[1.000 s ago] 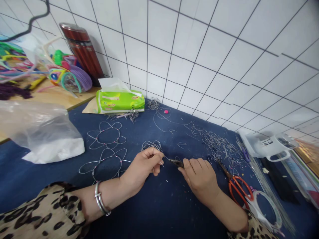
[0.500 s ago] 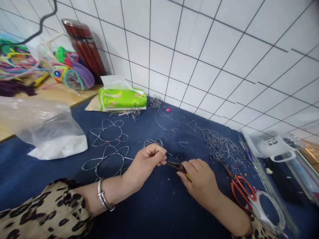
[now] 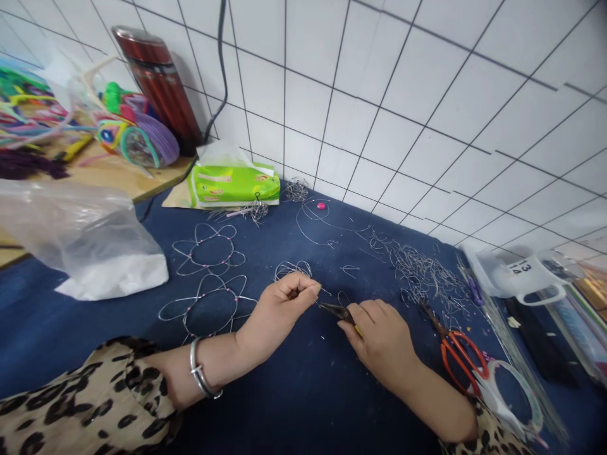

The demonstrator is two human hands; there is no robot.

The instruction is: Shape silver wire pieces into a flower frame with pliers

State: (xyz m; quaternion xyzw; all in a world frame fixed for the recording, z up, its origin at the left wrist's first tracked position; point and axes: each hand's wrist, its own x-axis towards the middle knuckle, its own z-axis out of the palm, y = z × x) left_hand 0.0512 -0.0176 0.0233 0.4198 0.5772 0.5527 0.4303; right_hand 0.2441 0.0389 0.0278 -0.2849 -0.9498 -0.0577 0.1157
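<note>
On the blue cloth (image 3: 303, 392), the left hand (image 3: 279, 309) pinches a short wire (image 3: 317, 304), and the right hand (image 3: 382, 338) clenches pliers (image 3: 337, 311) whose tips meet it. Wire flowers (image 3: 208, 251) lie to the left, with a wire pile (image 3: 422, 272) and orange scissors (image 3: 458, 357) to the right. Farther off sit a green tissue pack (image 3: 234, 184) and a flask (image 3: 161, 88). A white tub (image 3: 521, 278) reads "13".

Cloth (image 3: 303, 398) in the lower frame, wall (image 3: 427, 95) behind.
Tissue pack (image 3: 233, 184) lay upper centre-left, wire flowers (image 3: 208, 251) below it, bag (image 3: 80, 243) at left, scissors (image 3: 459, 355) lower right beside the right hand (image 3: 382, 338) holding pliers (image 3: 337, 311).
</note>
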